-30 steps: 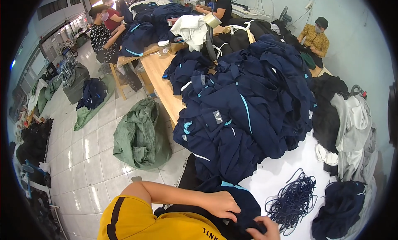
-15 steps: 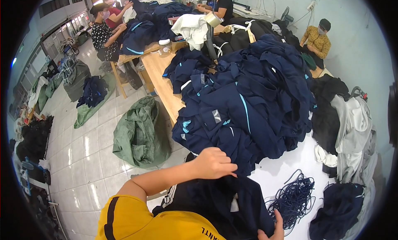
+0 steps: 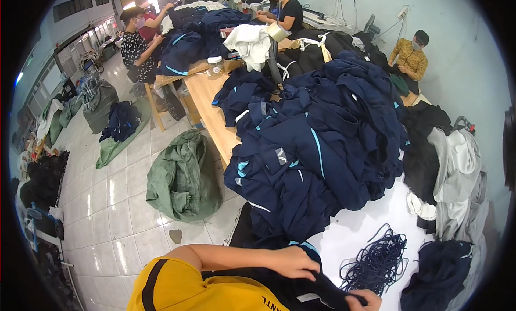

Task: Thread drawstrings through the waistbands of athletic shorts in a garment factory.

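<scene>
A dark navy garment (image 3: 328,289) lies at the front edge of the table against my body, with a white label on its inside and light blue trim at its far edge. My left hand (image 3: 294,262) rests on the garment's upper part, fingers bent down and closed on the cloth. My right hand (image 3: 364,301) pinches the garment's right edge near the bottom of the view. Just beyond my right hand is a tangled heap of thin navy cords (image 3: 376,262) on the white tabletop (image 3: 336,238).
A large pile of navy garments (image 3: 322,139) with light blue trim covers the table ahead. Another navy garment (image 3: 438,276) sits at right, near grey cloth (image 3: 457,166). A green sack (image 3: 185,176) stands on the tiled floor at left. Several people work farther back.
My left hand has come down from a raised fist onto the garment. My right hand has shifted slightly right, and the garment's white label shows more plainly.
</scene>
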